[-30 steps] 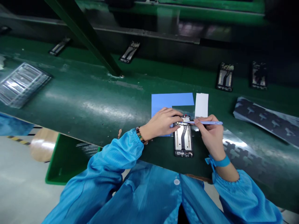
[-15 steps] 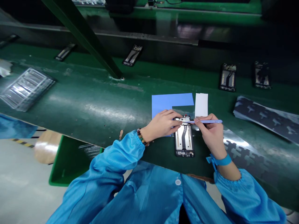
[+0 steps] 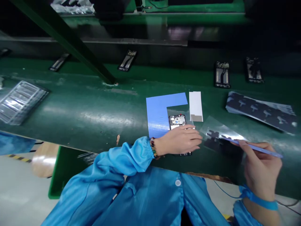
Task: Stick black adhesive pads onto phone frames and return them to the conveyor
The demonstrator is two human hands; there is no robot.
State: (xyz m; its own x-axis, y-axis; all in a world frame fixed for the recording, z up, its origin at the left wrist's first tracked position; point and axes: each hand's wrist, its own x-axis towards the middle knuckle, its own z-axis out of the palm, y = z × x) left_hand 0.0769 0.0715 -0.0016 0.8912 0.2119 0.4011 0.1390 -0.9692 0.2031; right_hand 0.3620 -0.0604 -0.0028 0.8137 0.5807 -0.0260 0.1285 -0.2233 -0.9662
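My right hand (image 3: 262, 163) is closed around slim purple tweezers (image 3: 263, 149), whose tip points left at a clear film sheet (image 3: 217, 124) bearing dark cut-out stickers (image 3: 213, 134). My left hand (image 3: 181, 139) reaches across an opened phone (image 3: 177, 120), with its fingers stretched out toward the film's left edge. Whether those fingertips touch the film I cannot tell. The phone lies upright on the green bench; its top circuitry shows, while the hand covers its middle and most of its lower part.
Beside the phone lie an L-shaped blue sheet (image 3: 156, 117) and a white card (image 3: 195, 103). A stack of dark sticker sheets (image 3: 261, 110) is at right, clear trays (image 3: 21, 102) at left. More opened phones (image 3: 222, 75) line the back. A green post (image 3: 77, 47) rises from the bench.
My right hand has moved right with the tweezers, from the phone to the film sheet. My left hand has shifted right and down, from the phone's top over its middle. The view has shifted slightly.
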